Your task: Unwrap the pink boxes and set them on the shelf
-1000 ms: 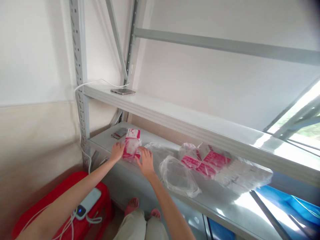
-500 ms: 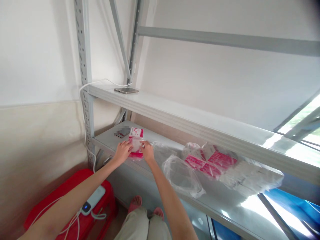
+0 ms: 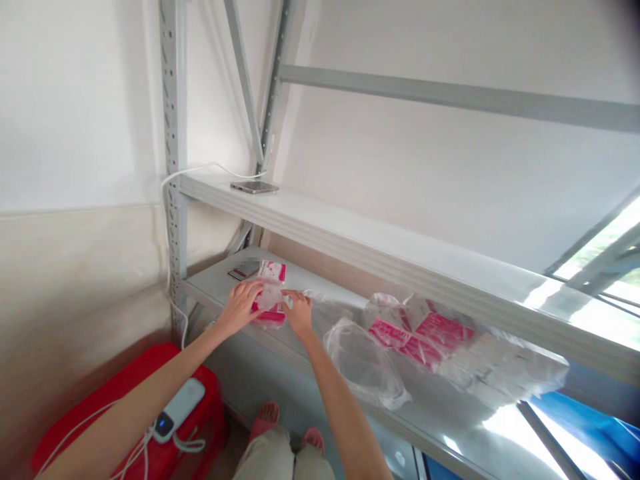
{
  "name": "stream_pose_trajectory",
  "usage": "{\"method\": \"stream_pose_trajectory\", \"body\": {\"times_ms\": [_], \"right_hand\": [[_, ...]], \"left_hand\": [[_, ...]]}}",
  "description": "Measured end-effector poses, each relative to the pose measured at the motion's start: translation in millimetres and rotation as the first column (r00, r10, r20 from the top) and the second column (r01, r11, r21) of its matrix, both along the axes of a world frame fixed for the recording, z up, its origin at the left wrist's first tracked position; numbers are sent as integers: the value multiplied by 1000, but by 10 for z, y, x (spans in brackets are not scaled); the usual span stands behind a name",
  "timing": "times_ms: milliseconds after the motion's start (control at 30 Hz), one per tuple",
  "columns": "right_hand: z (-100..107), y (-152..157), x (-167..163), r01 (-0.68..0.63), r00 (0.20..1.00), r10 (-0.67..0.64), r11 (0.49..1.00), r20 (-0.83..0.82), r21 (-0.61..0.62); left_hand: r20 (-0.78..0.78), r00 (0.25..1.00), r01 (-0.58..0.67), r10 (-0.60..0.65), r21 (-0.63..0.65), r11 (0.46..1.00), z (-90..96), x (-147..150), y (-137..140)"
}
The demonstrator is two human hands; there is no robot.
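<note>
Both hands on packet, left end of lower shelf.
Left hand (image 3: 243, 305) and right hand (image 3: 299, 310) had closed in, now grasping the pink packet (image 3: 270, 301) on the shelf (image 3: 210, 283); handling under way.

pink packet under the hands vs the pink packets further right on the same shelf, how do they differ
The pink packet lies alone near the shelf's left end, with the left hand and right hand both on it; the pink packets further right go untouched. The pink packet is a single small piece; the pink packets further right form a loose heap inside crumpled clear plastic. Both rest on the lower grey shelf and share pink-and-white printing.
</note>
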State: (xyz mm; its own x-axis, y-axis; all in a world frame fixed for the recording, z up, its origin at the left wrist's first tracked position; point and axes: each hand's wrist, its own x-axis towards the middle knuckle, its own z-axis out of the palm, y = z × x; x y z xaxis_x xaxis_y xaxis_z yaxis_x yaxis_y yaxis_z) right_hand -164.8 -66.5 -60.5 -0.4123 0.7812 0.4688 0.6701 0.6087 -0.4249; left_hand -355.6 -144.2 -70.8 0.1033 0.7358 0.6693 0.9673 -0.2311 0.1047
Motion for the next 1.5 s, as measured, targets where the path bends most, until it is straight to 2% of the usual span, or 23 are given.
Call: {"method": "stream_pose_trajectory", "body": {"times_ms": [67,133,233,300,433,567,667,767,833,933,1033,1100,1200,1333,1433,1500], "right_hand": [[45,-34,-51,-33,999,33,999,32,-4],[64,-56,-51,-69,996,69,998,50,1],[42,-55,29,-135,986,135,991,100,-12],[29,-27,85,-118,981,123,992,149,-41],[97,76,53,14,957,-3,999,291,-36],[210,144,-105,-61,902,66,998,427,-24],[222,138,-151,-90,893,93,996,440,-28],[188,136,-128,-89,894,92,996,439,-26],[169,156,-119,-89,902,90,996,423,-23],[165,220,-158,-107,930,118,993,349,-51],[183,317,-233,-79,985,98,988,140,-135],[200,400,-276,-50,998,54,979,15,-198],[212,536,-312,-52,998,38,962,-58,-267],[182,647,-317,-168,981,124,927,-149,-336],[147,632,-280,-273,957,205,880,-208,-389],[138,590,-237,-351,933,275,836,-230,-422]], "left_hand": [[-93,994,50,-57,-80,996,77,62,72],[-167,983,49,-73,-141,989,140,61,127],[-230,973,14,-36,-97,995,173,-16,127],[-238,971,15,-25,-41,999,148,-61,81],[-194,978,81,-71,44,996,30,-50,3],[-95,993,75,-64,121,990,-35,-11,-3],[-14,999,34,-32,154,987,-1,-39,-11],[-18,998,55,-53,160,986,51,-66,-35],[-73,993,100,-90,145,984,65,-60,-55],[-182,967,192,-179,56,980,35,-45,-97],[-238,947,215,-216,-32,976,-45,-78,-155],[-217,957,190,-192,-32,981,-107,-122,-201],[-141,982,130,-127,11,991,-174,-171,-270],[-55,995,84,-82,22,996,-190,-154,-311],[12,999,52,-52,-50,997,-152,-93,-233],[36,998,-40,45,-131,991,-102,-41,-135]]}}
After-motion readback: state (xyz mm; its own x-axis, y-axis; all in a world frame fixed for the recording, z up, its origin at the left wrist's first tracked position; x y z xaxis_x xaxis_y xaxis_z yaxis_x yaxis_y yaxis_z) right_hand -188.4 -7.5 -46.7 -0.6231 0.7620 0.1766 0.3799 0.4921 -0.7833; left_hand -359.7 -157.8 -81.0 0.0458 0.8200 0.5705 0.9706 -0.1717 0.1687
